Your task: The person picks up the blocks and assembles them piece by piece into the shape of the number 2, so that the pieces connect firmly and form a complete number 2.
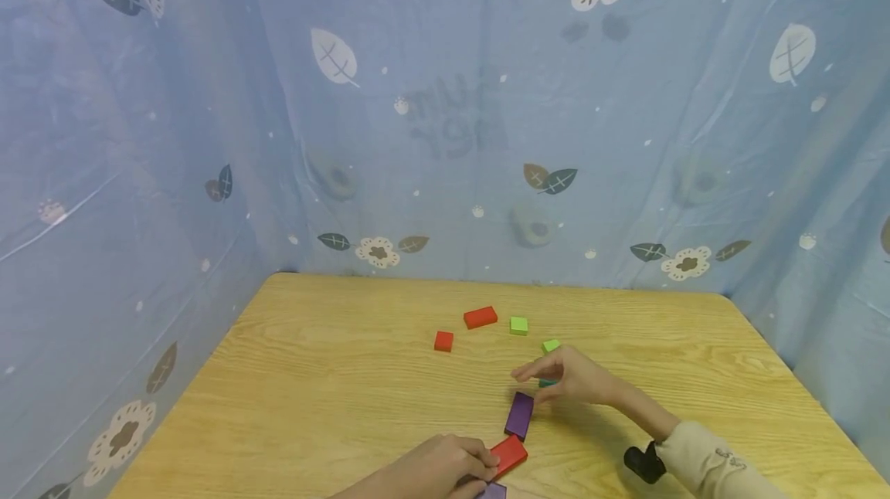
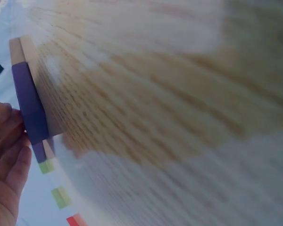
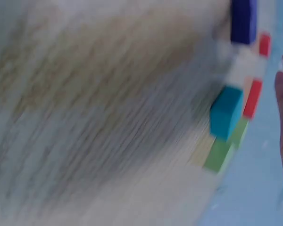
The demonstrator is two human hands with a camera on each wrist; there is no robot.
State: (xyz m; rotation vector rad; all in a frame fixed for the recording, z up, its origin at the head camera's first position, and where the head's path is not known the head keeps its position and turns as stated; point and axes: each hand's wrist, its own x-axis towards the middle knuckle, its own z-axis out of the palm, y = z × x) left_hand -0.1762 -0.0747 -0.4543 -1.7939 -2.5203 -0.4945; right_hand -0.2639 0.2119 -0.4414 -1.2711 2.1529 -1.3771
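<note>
Dark purple rectangular block (image 1: 519, 415) on wood-grain table (image 1: 334, 375). Just nearer than that block: red rectangular block (image 1: 511, 454), touched by left hand (image 1: 438, 468), fingers bent; pinching or not, can't tell. Right of and beyond the purple block: right hand (image 1: 580, 378), thumb and fingers spread, holding nothing, teal block (image 1: 548, 383) showing between. Farther beyond: two lime-green square blocks (image 1: 518, 326).

The left hand (image 1: 438, 470) is at the near side, its fingers bent. Farther off and rightward, the right hand (image 1: 575, 377) hovers, thumb and forefinger parted.
</note>
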